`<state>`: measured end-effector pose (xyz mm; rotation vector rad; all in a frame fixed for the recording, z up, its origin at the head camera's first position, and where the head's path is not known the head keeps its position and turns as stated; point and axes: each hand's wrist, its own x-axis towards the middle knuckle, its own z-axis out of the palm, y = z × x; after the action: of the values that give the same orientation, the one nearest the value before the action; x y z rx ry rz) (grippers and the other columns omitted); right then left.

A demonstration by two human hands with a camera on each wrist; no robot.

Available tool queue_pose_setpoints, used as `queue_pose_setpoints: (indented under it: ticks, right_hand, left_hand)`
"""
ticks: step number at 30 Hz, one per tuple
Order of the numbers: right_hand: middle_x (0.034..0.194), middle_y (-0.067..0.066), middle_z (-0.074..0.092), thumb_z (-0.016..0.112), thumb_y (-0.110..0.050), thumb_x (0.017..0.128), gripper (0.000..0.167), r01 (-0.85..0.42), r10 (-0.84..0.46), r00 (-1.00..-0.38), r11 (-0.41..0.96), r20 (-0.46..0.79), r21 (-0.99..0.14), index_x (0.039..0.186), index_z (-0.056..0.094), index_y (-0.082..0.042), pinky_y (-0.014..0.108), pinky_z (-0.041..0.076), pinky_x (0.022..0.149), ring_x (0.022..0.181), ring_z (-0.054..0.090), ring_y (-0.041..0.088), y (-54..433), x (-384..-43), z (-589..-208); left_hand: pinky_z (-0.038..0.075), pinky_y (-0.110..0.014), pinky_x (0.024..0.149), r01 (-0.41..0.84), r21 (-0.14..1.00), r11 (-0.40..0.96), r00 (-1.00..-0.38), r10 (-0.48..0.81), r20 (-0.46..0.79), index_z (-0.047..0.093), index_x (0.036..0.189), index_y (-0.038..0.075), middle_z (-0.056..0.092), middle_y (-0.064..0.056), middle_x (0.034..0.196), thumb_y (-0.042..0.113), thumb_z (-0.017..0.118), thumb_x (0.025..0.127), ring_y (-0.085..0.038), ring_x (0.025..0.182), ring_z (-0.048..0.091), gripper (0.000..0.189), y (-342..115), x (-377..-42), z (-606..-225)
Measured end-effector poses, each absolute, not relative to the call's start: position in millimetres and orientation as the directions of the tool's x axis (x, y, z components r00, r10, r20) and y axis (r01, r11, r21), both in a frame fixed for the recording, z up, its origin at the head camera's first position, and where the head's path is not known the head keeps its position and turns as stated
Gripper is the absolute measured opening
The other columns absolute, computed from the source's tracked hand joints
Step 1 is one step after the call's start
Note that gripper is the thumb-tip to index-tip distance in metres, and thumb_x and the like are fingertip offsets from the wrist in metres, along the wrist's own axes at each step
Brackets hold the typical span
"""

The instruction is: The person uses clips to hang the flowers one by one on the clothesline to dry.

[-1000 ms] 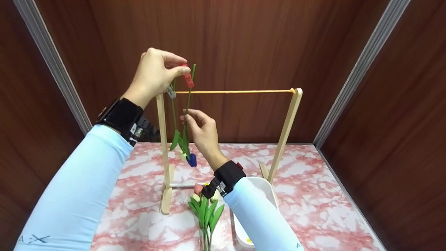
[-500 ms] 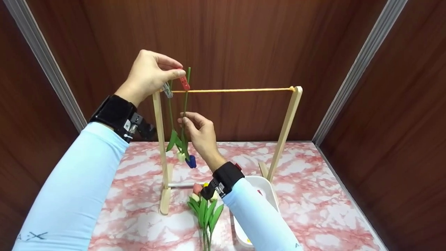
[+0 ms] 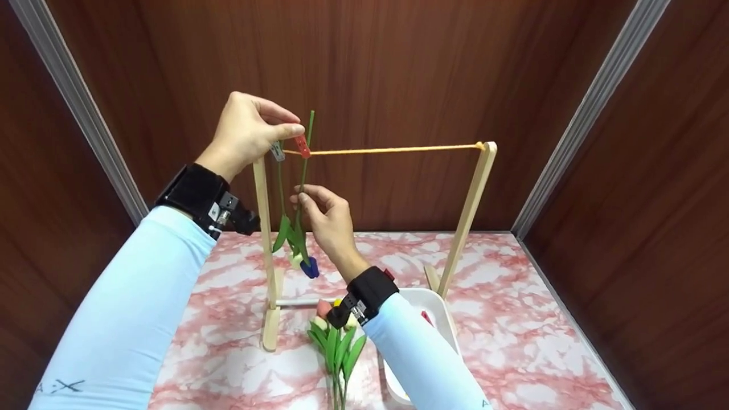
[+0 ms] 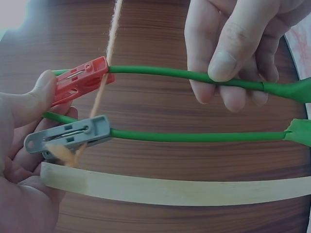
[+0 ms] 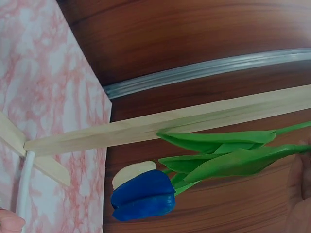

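Observation:
My left hand [image 3: 245, 134] pinches a red clothespin [image 3: 302, 146] between thumb and fingers. In the left wrist view the clothespin's jaws sit over the orange string [image 4: 112, 34] and the green stem beside it. Below, my right hand [image 3: 327, 213] pinches that stem [image 4: 160, 72], which belongs to an artificial blue tulip [image 5: 143, 196] hanging bloom-down. Just left of it, a grey clothespin [image 4: 73, 134] holds a white tulip [image 5: 133, 174] on the string near the post, also bloom-down.
A wooden frame's right post [image 3: 468, 219] and left post [image 3: 263, 228] carry the string. Several tulips [image 3: 339, 347] lie on the pink marbled table [image 3: 228, 370]. Beside them a white tray [image 3: 424, 293] with a red clothespin [image 3: 426, 316] is partly hidden by my right forearm. Brown panels surround the table.
My left hand has lowered the red clothespin from above the string down onto it, along with the stem. The blue bloom has sunk slightly; my right hand has barely moved.

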<state>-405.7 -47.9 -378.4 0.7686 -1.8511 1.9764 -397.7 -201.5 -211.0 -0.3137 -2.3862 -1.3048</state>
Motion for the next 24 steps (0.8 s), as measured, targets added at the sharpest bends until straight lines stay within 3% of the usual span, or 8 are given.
queue_pose_setpoints:
  ticks: [9,15,24]
  right_hand:
    - [0.102,0.023,0.076,0.064,0.000,0.105,0.017,-0.578,-0.120,-0.800,-0.114,0.588,-0.808,0.116,0.074,0.006,0.037,0.062,0.087,0.100,0.074,0.037,-46.9,-407.7,-379.2]
    - [0.102,0.017,0.078,0.064,0.000,0.105,0.017,-0.572,-0.111,-0.806,-0.106,0.582,-0.813,0.116,0.075,0.005,0.034,0.061,0.087,0.101,0.074,0.036,-46.9,-406.9,-375.8]
    - [0.102,0.010,0.078,0.063,-0.001,0.105,0.017,-0.573,-0.110,-0.808,-0.081,0.579,-0.815,0.117,0.075,0.003,0.043,0.061,0.091,0.103,0.073,0.037,-46.5,-408.1,-377.7]
  left_hand:
    - [0.048,-0.028,0.072,0.382,0.742,0.551,-0.895,0.021,0.446,0.085,0.100,0.008,0.079,-0.004,0.098,0.022,0.089,0.088,-0.017,0.094,0.066,0.019,-202.4,-398.1,-212.7]
    - [0.050,-0.027,0.069,0.409,0.732,0.545,-0.886,0.044,0.462,0.085,0.098,0.007,0.080,-0.004,0.094,0.021,0.090,0.088,-0.017,0.087,0.067,0.017,-201.4,-398.3,-209.9]
    - [0.044,-0.026,0.059,0.401,0.717,0.571,-0.887,0.046,0.460,0.085,0.097,0.007,0.079,-0.003,0.091,0.021,0.090,0.087,-0.015,0.078,0.061,0.017,-203.1,-399.9,-215.5]
